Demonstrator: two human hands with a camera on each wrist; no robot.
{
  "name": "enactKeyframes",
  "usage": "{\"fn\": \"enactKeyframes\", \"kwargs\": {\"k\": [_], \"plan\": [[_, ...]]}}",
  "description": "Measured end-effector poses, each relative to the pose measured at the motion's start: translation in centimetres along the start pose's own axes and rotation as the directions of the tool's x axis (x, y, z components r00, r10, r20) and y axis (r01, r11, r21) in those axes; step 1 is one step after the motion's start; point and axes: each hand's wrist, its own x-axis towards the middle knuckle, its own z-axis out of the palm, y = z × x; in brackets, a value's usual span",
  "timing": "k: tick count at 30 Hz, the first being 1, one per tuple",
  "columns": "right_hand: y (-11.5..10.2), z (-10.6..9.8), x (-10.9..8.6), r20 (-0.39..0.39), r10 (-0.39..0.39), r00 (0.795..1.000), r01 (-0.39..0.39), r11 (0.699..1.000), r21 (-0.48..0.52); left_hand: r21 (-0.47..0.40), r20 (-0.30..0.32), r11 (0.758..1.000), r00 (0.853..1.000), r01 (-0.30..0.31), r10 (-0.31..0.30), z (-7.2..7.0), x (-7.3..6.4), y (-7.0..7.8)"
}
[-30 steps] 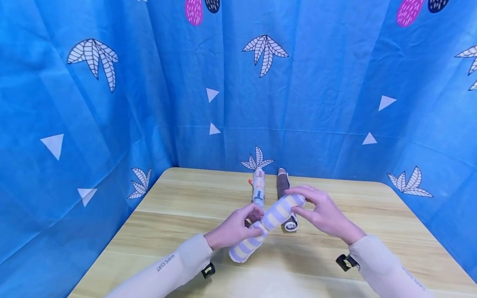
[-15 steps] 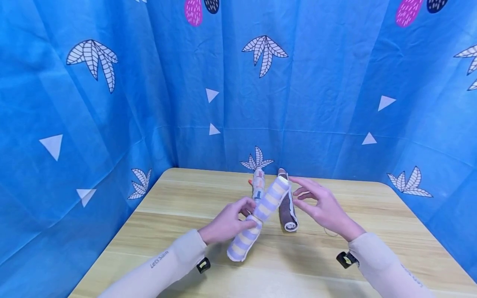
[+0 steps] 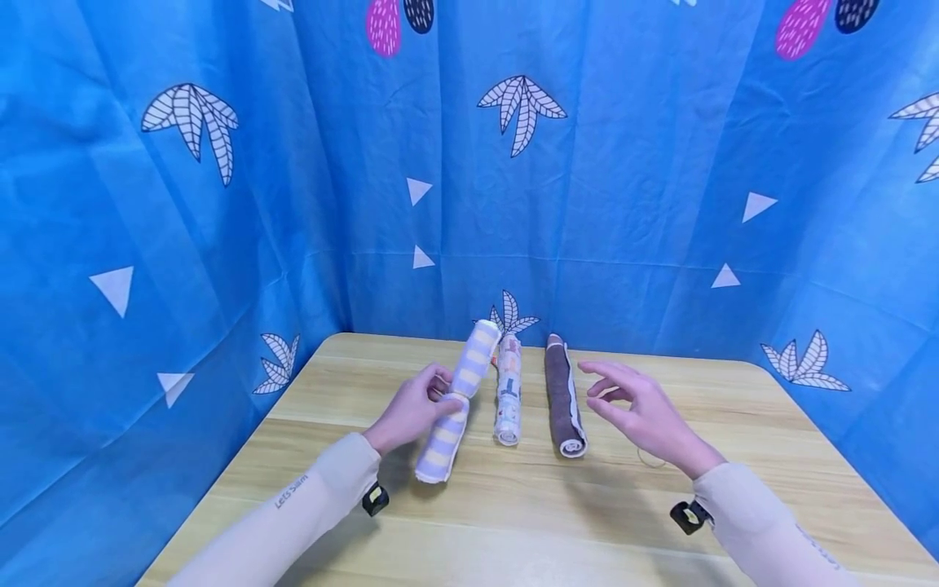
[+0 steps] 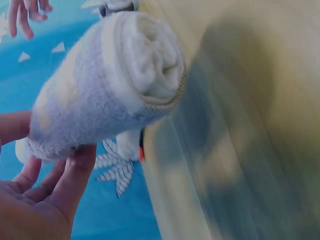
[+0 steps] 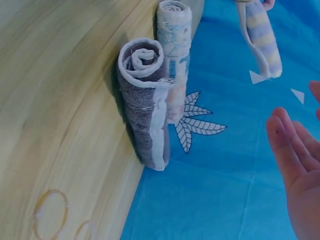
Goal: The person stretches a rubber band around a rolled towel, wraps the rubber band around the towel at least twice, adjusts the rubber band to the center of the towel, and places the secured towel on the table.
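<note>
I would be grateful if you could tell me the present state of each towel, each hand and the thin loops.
Striped towel: rolled up, cinched near its middle, held off the table.
Patterned towel: rolled up, lying on the table.
Brown towel: rolled up, lying on the table.
Thin loops: loose on the table.
Left hand: gripping the striped towel.
Right hand: open, holding nothing.
</note>
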Motion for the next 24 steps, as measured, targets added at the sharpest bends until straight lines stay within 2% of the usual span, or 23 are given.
{"fn": "enactKeyframes", "kwargs": {"k": [5, 11, 18, 24], "plan": [[0.4, 0.4, -0.2, 0.03, 0.013, 0.999, -0.013, 1.0, 0.007, 0.043, -0.054, 0.997, 0.997, 0.066, -0.064, -1.0, 1.0, -1.5], [0.7, 1.0, -0.5, 0.051, 0.037, 0.998, -0.038, 0.999, 0.011, 0.067, -0.088, 0.99, 0.989, 0.128, -0.122, -1.8, 2.4, -3.1], [1.0, 1.5, -0.8, 0.061, 0.029, 0.998, -0.031, 0.999, 0.022, 0.094, -0.085, 0.972, 0.974, 0.216, -0.208, -2.2, 3.4, -4.2], [1.1, 1.5, -1.1, 0.063, 0.051, 0.997, -0.051, 0.999, 0.008, 0.129, -0.072, 0.96, 0.967, 0.25, -0.242, -2.4, 4.9, -4.5]]}}
